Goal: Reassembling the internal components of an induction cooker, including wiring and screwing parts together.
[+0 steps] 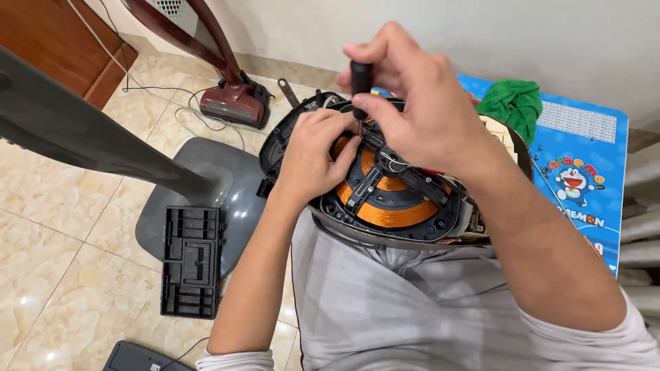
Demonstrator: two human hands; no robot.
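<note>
On our lap, opened cooker base [385, 206], copper coil [392, 214] exposed. Right hand [419, 110] pinches black screwdriver [360, 77] closed, tip hidden behind left hand [313, 154], which is curled on the base's rim; we can't tell what it grips. Beside the base: blue table [584, 185], green cloth [514, 103], partly cut off.

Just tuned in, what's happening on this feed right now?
A person has an opened appliance on their lap, its orange copper coil and black plastic frame exposed. The right hand holds a black-handled screwdriver upright, tip down on the frame near the coil's centre. The left hand rests on the coil beside the tip, steadying it. A black plastic panel lies on the tiled floor, and a green cloth sits on the blue table.
</note>
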